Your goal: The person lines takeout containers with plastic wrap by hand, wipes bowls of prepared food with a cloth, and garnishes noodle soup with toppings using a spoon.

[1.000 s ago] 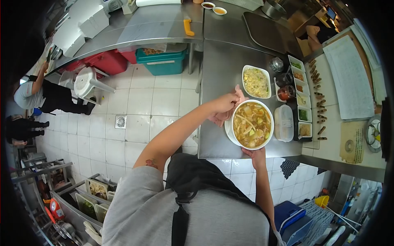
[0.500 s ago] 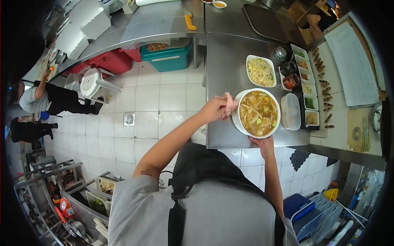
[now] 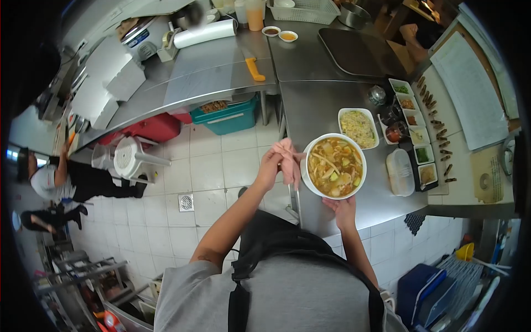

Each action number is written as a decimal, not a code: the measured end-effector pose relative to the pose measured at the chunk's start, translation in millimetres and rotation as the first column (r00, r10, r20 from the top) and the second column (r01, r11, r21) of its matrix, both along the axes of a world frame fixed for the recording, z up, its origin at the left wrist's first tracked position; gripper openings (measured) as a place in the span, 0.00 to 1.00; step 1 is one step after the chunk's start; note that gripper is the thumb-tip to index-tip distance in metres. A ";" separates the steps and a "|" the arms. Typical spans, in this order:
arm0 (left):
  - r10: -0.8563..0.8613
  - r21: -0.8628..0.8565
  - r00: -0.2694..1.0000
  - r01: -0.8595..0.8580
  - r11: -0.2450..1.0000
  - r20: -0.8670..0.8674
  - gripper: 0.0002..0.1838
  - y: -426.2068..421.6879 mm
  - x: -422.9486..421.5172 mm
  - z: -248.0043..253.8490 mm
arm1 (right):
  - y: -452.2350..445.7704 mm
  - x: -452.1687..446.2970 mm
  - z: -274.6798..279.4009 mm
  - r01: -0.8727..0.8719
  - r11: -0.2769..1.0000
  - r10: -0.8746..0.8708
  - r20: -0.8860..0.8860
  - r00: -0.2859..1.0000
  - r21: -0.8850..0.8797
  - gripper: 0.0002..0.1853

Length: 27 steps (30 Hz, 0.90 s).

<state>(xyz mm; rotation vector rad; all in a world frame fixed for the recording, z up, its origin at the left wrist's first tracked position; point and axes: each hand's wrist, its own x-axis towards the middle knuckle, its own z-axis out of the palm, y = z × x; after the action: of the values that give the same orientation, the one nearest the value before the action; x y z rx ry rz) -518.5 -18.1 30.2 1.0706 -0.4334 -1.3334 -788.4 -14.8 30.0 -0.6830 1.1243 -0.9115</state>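
A white bowl of brown soup with vegetable pieces is at the left side of the steel counter. My right hand grips it from the near side, fingers partly hidden underneath. At the bowl's left, my left hand is closed on a pink cloth, which hangs beside the rim. Just beyond the bowl stands a white dish of fried rice. A clear lidded container is to the right.
White condiment trays and jars line the counter's right side. A dark tray, two sauce dishes and a yellow-handled knife lie farther off. A white stool and another person are at left.
The bowl has moved left across the counter with my right hand. My left hand and the pink cloth have shifted left too; the cloth now hangs looser. The view has tilted up.
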 end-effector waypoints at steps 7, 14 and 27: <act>0.085 0.119 0.990 -0.071 0.990 -0.116 0.21 -11.1 134.7 33.7 | -28.8 95.0 -3.0 0.171 0.985 -0.171 -0.021 0.985 -0.024 0.19; -0.028 0.258 0.964 0.099 0.961 -0.266 0.21 46.7 226.1 -15.2 | -84.9 132.6 -66.3 0.021 0.942 -0.023 -0.003 1.000 -0.334 0.21; 0.234 0.234 0.967 -0.205 0.950 -0.102 0.20 95.8 248.5 -77.0 | -202.4 229.2 -10.8 0.059 0.996 -0.064 -0.073 0.995 -0.069 0.34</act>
<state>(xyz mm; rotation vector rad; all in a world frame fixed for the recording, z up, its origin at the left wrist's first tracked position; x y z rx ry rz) -270.0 77.7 -46.8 1.1721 -0.0653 -1.2613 -559.2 -217.2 19.2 -0.7459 1.1916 -0.9862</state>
